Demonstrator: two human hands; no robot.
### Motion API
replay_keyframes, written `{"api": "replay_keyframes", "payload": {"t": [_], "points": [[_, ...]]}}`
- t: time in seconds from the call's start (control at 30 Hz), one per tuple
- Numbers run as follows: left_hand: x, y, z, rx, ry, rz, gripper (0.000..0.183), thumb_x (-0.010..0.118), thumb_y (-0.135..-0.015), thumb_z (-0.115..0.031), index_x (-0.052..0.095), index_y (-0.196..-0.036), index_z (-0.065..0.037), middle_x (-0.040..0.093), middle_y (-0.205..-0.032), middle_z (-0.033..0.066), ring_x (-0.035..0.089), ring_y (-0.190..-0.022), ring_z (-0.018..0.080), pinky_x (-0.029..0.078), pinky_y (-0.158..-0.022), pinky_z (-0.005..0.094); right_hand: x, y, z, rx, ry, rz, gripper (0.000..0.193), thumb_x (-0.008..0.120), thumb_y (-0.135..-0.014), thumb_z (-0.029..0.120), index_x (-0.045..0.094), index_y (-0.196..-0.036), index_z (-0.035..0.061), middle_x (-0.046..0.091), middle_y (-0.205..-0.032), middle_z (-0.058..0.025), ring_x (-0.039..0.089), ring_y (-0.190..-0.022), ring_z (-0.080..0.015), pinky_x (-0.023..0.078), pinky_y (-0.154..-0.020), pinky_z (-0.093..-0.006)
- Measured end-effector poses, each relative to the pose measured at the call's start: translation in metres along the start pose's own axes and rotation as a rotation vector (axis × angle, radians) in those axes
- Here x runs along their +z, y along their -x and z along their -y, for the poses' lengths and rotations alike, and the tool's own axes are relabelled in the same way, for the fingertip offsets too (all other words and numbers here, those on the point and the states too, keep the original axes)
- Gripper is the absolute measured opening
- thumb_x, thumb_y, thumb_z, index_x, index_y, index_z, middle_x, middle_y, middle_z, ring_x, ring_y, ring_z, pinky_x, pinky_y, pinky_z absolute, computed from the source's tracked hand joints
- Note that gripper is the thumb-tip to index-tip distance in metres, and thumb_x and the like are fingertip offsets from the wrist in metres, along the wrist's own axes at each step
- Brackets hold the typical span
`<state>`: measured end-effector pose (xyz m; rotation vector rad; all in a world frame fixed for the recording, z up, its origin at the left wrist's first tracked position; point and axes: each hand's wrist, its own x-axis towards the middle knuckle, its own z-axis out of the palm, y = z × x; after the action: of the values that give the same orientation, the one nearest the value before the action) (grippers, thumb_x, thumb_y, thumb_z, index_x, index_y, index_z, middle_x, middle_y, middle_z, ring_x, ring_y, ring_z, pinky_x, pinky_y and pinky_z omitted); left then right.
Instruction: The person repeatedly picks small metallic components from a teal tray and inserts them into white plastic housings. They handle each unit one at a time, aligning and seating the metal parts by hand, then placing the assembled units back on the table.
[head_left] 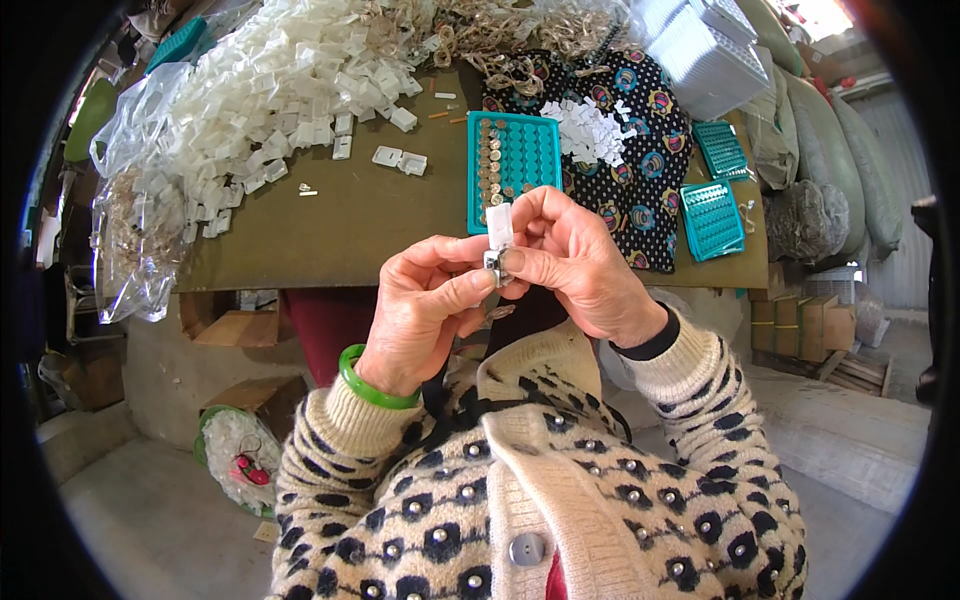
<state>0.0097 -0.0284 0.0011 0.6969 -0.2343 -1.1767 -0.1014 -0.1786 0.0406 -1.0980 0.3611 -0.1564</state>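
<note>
Both hands meet in front of my body, just off the table's near edge. Between them is a small white hinged plastic case (499, 226), its lid raised and a dark, shiny bit at its lower half. My left hand (428, 290), below a green bangle, pinches the case from the left with thumb and fingers. From the right, my right hand (575, 262) has its thumb and fingers closed on the same case. Just beyond them lies a teal tray (535, 150) with small round metallic pieces along its left side. The fingers partly hide what sits inside the case.
A large heap of white plastic cases (290, 85) covers the table's left. One opened case (400, 160) lies apart. White slips (588, 130) rest on a patterned dark cloth (640, 215). Teal trays (712, 220) and stacked white trays (700, 60) stand right. Tangled strands (520, 40) lie at the back.
</note>
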Motion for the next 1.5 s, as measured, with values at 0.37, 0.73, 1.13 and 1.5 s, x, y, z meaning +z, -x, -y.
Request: {"api": "replay_keyframes", "payload": {"t": [0.37,0.73,1.13,1.5], "points": [[0.006,0.005,0.003,-0.016,0.092,0.048,0.022,0.068,-0.088,-0.006,0.064,-0.109,-0.004,0.069,-0.1,0.0144,0.068,-0.089,0.0199,0.043,-0.051,0.0195,0.009,0.0,0.007,-0.302,0.329,-0.096,0.019,0.061,-0.094,0.002,0.063,-0.112,-0.0023,0.068,-0.09,-0.007,0.062,-0.071,-0.009,0.052,-0.061,-0.0223],[-0.008,0.015,0.012,0.025,0.241,0.097,0.024,0.068,-0.085,0.0,0.064,-0.108,-0.002,0.068,-0.101,0.0118,0.067,-0.085,0.0184,0.044,-0.05,0.0221,0.019,-0.008,-0.009,-1.151,1.106,-0.13,0.022,0.065,-0.076,-0.012,0.063,-0.094,-0.0003,0.065,-0.08,-0.0104,0.067,-0.069,-0.0268,0.052,-0.056,-0.0309],[-0.014,0.021,0.004,-0.039,0.514,0.145,0.027,0.062,-0.087,-0.004,0.057,-0.114,-0.003,0.063,-0.098,0.0103,0.059,-0.071,0.0149,0.045,-0.048,0.0228,0.039,-0.009,-0.02,-1.011,1.031,0.049,0.04,0.073,-0.074,-0.001,0.063,-0.113,-0.003,0.06,-0.098,-0.0114,0.057,-0.089,-0.0272,0.05,-0.079,-0.0376],[-0.018,0.026,0.01,-0.177,0.641,0.215,0.015,0.064,-0.09,-0.005,0.06,-0.105,-0.005,0.063,-0.097,0.006,0.06,-0.077,0.0128,0.048,-0.052,0.0226,0.037,-0.012,-0.039,-1.186,1.069,-0.024,0.031,0.074,-0.078,0.006,0.063,-0.104,-0.0052,0.059,-0.089,-0.0117,0.057,-0.075,-0.0266,0.052,-0.074,-0.0415]]}}
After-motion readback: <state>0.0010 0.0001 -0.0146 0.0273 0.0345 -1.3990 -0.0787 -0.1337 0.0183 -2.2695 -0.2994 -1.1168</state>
